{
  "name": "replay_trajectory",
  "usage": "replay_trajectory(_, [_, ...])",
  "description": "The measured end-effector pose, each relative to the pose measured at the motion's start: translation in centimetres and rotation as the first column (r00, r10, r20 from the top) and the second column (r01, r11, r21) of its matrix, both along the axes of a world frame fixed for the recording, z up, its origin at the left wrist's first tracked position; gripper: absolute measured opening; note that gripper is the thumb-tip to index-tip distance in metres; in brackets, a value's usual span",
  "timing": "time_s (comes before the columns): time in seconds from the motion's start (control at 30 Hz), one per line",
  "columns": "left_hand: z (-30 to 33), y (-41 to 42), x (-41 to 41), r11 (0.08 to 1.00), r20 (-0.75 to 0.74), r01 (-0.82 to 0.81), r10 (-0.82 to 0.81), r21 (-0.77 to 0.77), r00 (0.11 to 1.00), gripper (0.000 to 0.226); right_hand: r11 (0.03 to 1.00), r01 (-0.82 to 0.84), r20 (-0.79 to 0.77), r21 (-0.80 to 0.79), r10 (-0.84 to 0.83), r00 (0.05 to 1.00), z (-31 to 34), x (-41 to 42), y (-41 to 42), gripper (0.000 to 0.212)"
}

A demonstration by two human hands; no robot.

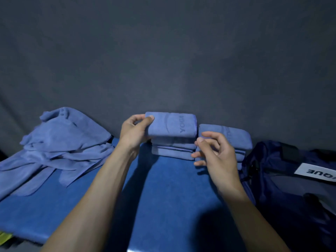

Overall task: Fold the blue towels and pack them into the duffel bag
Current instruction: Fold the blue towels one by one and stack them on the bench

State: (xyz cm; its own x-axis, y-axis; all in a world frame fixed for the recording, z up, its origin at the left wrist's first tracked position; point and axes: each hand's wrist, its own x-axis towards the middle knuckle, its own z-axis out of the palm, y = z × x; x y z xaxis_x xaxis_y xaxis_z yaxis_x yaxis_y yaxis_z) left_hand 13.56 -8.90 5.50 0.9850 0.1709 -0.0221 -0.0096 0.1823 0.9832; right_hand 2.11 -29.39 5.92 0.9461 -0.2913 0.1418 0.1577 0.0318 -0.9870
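Note:
A stack of folded blue towels (pixel 173 150) stands at the back middle of the blue surface. My left hand (pixel 135 131) grips the left end of the top folded towel (pixel 172 125), thumb on top. A second stack of folded towels (pixel 234 138) stands just to its right. My right hand (pixel 215 151) hovers between the two stacks with loosely curled fingers, holding nothing. A heap of unfolded blue towels (pixel 56 144) lies at the left. The dark navy duffel bag (pixel 291 182) with a white label sits at the right.
The blue table surface (pixel 163 193) spreads out in front of the stacks, between my forearms. A dark grey cloth backdrop (pixel 163 60) rises right behind the towels. A yellow-green object (pixel 4 237) peeks in at the lower left corner.

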Motion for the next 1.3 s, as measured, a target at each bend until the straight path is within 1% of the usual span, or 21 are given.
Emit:
replay_trajectory(0.07, [-0.3, -0.7, 0.9, 0.999, -0.001, -0.013, 0.013, 0.052, 1.000, 0.014, 0.996, 0.010, 0.051, -0.087, -0.006, 0.999, 0.3, 0.3, -0.3, 0.011])
replay_trajectory(0.13, [-1.1, -1.2, 1.7, 0.994, -0.013, -0.004, 0.005, 0.108, 1.000, 0.014, 0.973, 0.076, 0.114, -0.216, -0.053, 0.992, 0.4, 0.8, -0.6, 0.011])
replay_trajectory(0.23, [-1.6, -1.6, 2.4, 0.979, -0.031, -0.001, 0.007, 0.202, 0.999, 0.016, 0.879, 0.193, 0.234, -0.435, -0.097, 0.967, 0.2, 1.6, -1.3, 0.014])
replay_trajectory(0.3, [-1.5, -1.6, 2.7, 0.971, -0.028, 0.004, 0.002, 0.239, 1.000, 0.017, 0.742, 0.280, 0.331, -0.609, -0.084, 0.940, 0.0, 2.2, -2.0, 0.014])
replay_trajectory(0.4, [-1.0, -1.5, 2.9, 0.947, -0.018, 0.007, -0.001, 0.322, 1.000, 0.017, 0.462, 0.336, 0.383, -0.821, 0.009, 0.924, -0.9, 3.4, -2.6, 0.028])
replay_trajectory(0.5, [-1.0, -1.5, 2.6, 0.862, 0.066, -0.049, 0.019, 0.504, 0.998, 0.022, 0.245, 0.234, 0.264, -0.941, 0.094, 0.960, -1.6, 4.2, -1.9, 0.050])
replay_trajectory(0.57, [-1.0, -1.3, 2.0, 0.758, 0.224, -0.181, 0.047, 0.627, 0.973, 0.027, 0.130, 0.123, 0.139, -0.984, 0.125, 0.982, -2.1, 4.4, -0.8, 0.060])
replay_trajectory(0.6, [-1.0, -1.2, 1.8, 0.698, 0.353, -0.272, 0.029, 0.663, 0.935, 0.025, 0.107, 0.087, 0.100, -0.990, 0.120, 0.988, -2.3, 4.5, -0.4, 0.063])
replay_trajectory(0.63, [-1.0, -1.0, 1.6, 0.634, 0.479, -0.349, -0.039, 0.690, 0.877, 0.022, 0.098, 0.072, 0.083, -0.993, 0.110, 0.990, -2.4, 4.6, -0.2, 0.064])
replay_trajectory(0.67, [-1.1, -0.9, 1.4, 0.564, 0.556, -0.386, -0.161, 0.730, 0.816, 0.020, 0.094, 0.073, 0.083, -0.993, 0.099, 0.992, -2.3, 4.6, -0.1, 0.065])
replay_trajectory(0.7, [-1.3, -0.9, 1.3, 0.487, 0.575, -0.395, -0.303, 0.779, 0.760, 0.021, 0.090, 0.083, 0.092, -0.992, 0.091, 0.992, -2.2, 4.7, -0.1, 0.064])
replay_trajectory(0.73, [-1.8, -0.9, 1.2, 0.408, 0.547, -0.387, -0.421, 0.827, 0.724, 0.025, 0.085, 0.092, 0.099, -0.992, 0.085, 0.991, -2.1, 4.7, -0.1, 0.064])
replay_trajectory(0.77, [-2.3, -1.0, 0.8, 0.342, 0.502, -0.373, -0.484, 0.863, 0.717, 0.029, 0.081, 0.093, 0.100, -0.992, 0.081, 0.992, -2.0, 4.6, 0.0, 0.063])
replay_trajectory(0.8, [-2.8, -1.0, 0.6, 0.302, 0.467, -0.358, -0.507, 0.884, 0.725, 0.032, 0.080, 0.093, 0.100, -0.992, 0.083, 0.992, -1.8, 4.6, 0.1, 0.063])
replay_trajectory(0.87, [-3.3, -0.9, 0.2, 0.268, 0.431, -0.339, -0.506, 0.902, 0.747, 0.036, 0.079, 0.092, 0.099, -0.993, 0.092, 0.991, -1.6, 4.6, 0.6, 0.064])
replay_trajectory(0.93, [-3.3, -0.8, 0.1, 0.249, 0.386, -0.299, -0.501, 0.921, 0.774, 0.039, 0.069, 0.060, 0.066, -0.996, 0.094, 0.993, -1.5, 4.6, 1.1, 0.066])
replay_trajectory(1.07, [-3.8, -0.5, -0.2, 0.241, 0.241, -0.129, -0.524, 0.962, 0.817, 0.052, 0.033, 0.043, 0.044, -0.999, 0.046, 0.998, -1.9, 4.8, 1.5, 0.068])
replay_trajectory(1.13, [-4.2, 0.1, -0.4, 0.305, 0.204, -0.029, -0.558, 0.952, 0.804, 0.053, 0.020, 0.053, 0.053, -0.998, 0.028, 0.998, -2.1, 4.8, 1.6, 0.068])
replay_trajectory(1.2, [-4.1, 1.1, -0.8, 0.412, 0.219, 0.033, -0.549, 0.911, 0.806, 0.051, 0.007, 0.048, 0.048, -0.999, 0.016, 0.999, -2.0, 4.8, 1.6, 0.069])
replay_trajectory(1.27, [-3.6, 2.5, -1.4, 0.487, 0.287, -0.020, -0.482, 0.873, 0.828, 0.047, 0.000, 0.053, 0.053, -0.999, 0.004, 0.999, -1.9, 4.8, 1.6, 0.069])
replay_trajectory(1.3, [-3.4, 3.5, -1.7, 0.497, 0.325, -0.076, -0.436, 0.864, 0.839, 0.044, -0.001, 0.058, 0.058, -0.998, -0.002, 0.998, -1.9, 4.9, 1.7, 0.069])
